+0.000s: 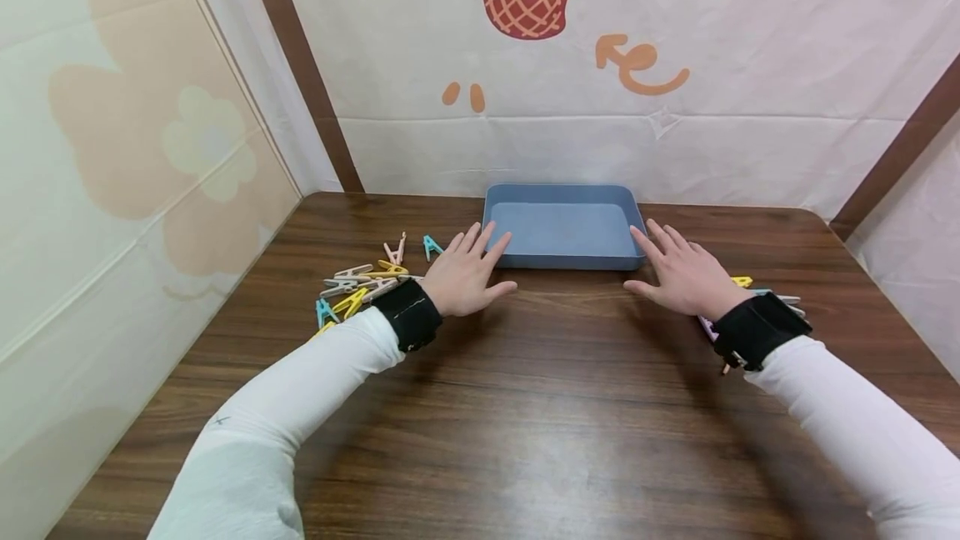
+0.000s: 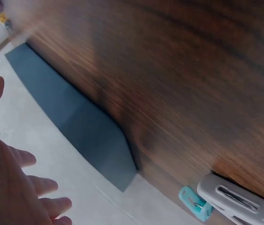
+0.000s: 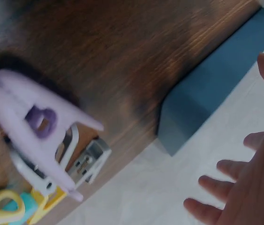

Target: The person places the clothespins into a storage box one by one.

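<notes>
A shallow blue tray [image 1: 570, 262] lies at the table's far side, its inside bare. My left hand [image 1: 467, 273] is spread near the tray's left front corner, fingers straight and holding nothing. On the other side my right hand [image 1: 686, 276] is likewise spread by the right front corner, also holding nothing. Whether the fingertips touch the tray I cannot tell. Several clothespins [image 1: 348, 286] in yellow, blue, pink and grey are heaped left of the left hand. More clothespins, among them a purple clothespin [image 3: 33, 126], lie beneath and beyond the right wrist, partly hidden by it.
The brown wooden table [image 1: 525, 407] runs back to a white printed cloth [image 1: 735, 140] behind the tray. Another cloth wall [image 1: 112, 273] stands along the left edge. A lone blue clothespin [image 1: 431, 247] lies between the left heap and the tray.
</notes>
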Motion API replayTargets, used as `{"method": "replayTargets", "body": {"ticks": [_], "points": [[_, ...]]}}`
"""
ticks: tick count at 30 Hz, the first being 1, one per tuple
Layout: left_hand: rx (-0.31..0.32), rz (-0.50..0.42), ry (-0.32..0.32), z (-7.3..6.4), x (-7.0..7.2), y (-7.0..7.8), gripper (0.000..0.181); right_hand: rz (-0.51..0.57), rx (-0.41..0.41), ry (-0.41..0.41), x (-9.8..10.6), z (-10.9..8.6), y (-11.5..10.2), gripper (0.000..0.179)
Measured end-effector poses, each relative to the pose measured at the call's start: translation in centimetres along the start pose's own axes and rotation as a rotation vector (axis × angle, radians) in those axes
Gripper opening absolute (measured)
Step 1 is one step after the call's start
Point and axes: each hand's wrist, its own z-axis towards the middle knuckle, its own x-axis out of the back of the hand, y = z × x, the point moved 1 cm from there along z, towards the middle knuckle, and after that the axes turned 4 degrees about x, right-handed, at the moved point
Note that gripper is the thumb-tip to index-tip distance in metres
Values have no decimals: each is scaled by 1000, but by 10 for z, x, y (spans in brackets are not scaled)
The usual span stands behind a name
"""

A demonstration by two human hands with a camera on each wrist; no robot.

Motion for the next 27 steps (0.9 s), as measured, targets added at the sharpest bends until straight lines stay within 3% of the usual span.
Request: {"method": "replayTargets", "body": {"ticks": [10, 19, 24, 27], "points": [[-25, 11, -80, 33, -6, 4, 72, 80, 36, -11, -15, 26, 3, 83], [-12, 5, -209, 49, -12, 8, 67, 47, 5, -73, -28, 38, 0, 75], [-31, 15, -195, 55, -18, 6, 52, -5, 19, -21, -33, 40, -1, 59], [-50, 26, -171, 58, -19, 5, 39, -14, 34, 32, -34, 41, 0, 35]]}}
